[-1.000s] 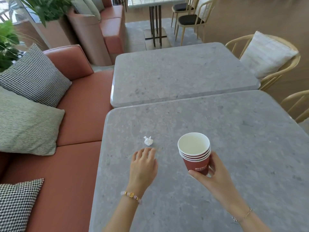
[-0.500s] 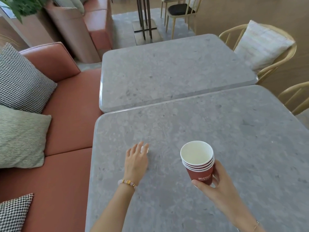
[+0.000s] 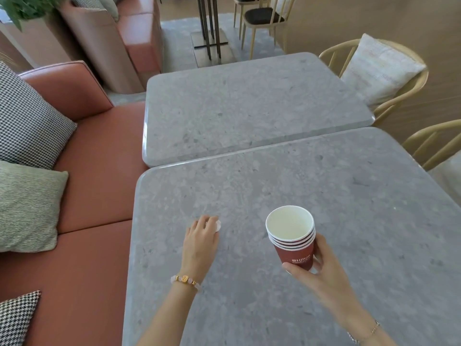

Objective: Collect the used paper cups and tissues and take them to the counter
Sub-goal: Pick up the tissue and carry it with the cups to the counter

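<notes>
The crumpled tissue [image 3: 217, 225] lies on the grey stone table [image 3: 349, 221], at nine o'clock from the stack of red paper cups [image 3: 291, 236]. A second ago it lay bare ahead of the reaching left hand [image 3: 202, 239]. Now that hand's fingers are curled over it, closing on the wad, and only a white edge shows. The right hand [image 3: 321, 273] grips the upright stack low on its wall. The pickup looks nearly made; the lift and the walk to the counter remain.
</notes>
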`<state>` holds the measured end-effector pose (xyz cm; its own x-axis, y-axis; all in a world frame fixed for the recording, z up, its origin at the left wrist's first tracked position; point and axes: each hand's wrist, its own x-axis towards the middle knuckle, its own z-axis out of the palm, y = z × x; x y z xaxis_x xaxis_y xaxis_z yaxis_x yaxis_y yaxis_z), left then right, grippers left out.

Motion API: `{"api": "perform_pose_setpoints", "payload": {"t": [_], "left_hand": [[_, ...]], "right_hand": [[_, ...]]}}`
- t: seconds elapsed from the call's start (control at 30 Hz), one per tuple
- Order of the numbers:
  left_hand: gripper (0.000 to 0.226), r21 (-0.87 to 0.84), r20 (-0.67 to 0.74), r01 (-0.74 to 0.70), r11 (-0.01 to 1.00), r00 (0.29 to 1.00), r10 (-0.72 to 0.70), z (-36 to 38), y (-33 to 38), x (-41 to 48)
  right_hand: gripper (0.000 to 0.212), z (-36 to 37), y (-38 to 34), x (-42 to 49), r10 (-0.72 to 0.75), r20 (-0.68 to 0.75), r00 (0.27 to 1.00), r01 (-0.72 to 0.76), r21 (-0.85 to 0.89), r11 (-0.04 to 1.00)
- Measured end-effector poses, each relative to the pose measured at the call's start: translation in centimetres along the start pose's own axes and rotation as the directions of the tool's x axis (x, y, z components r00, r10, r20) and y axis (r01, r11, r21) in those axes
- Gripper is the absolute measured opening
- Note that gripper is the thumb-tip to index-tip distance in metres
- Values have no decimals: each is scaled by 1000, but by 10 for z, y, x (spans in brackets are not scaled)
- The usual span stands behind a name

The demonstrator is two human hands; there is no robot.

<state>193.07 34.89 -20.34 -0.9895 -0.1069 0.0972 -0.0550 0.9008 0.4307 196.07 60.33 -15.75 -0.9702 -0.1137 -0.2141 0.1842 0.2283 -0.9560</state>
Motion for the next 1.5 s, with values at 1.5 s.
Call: {"api": "perform_pose_setpoints", "payload": {"t": [1.5], "left_hand": [[23,-519,-34,-286,806,949,315,38,303,-153]], "right_hand": [[62,-211,47,-200,-51,-350,935,97,114,989]]}}
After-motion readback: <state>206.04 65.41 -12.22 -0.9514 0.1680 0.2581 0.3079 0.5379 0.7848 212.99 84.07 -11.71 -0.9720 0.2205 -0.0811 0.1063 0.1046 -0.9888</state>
